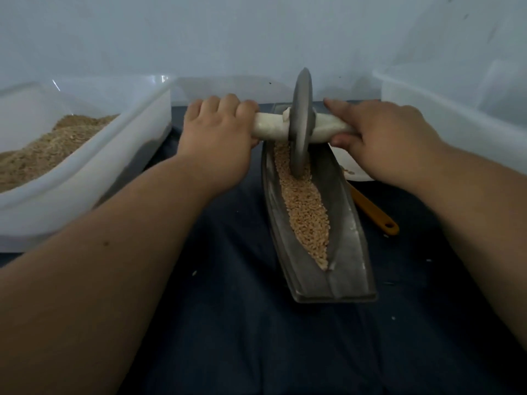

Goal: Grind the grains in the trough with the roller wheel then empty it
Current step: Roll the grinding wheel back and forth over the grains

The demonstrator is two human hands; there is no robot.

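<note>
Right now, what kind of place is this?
Likely a makeshift grain-grinding workstation: a metal trough of grains on dark cloth, a roller wheel gripped by the left hand and right hand, and a white plastic bin of ground meal beside it.

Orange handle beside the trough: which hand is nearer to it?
Right. The right hand grips one end of the roller wheel, on the same side of the trough as the orange handle; the left hand grips the other end, across the trough.
</note>
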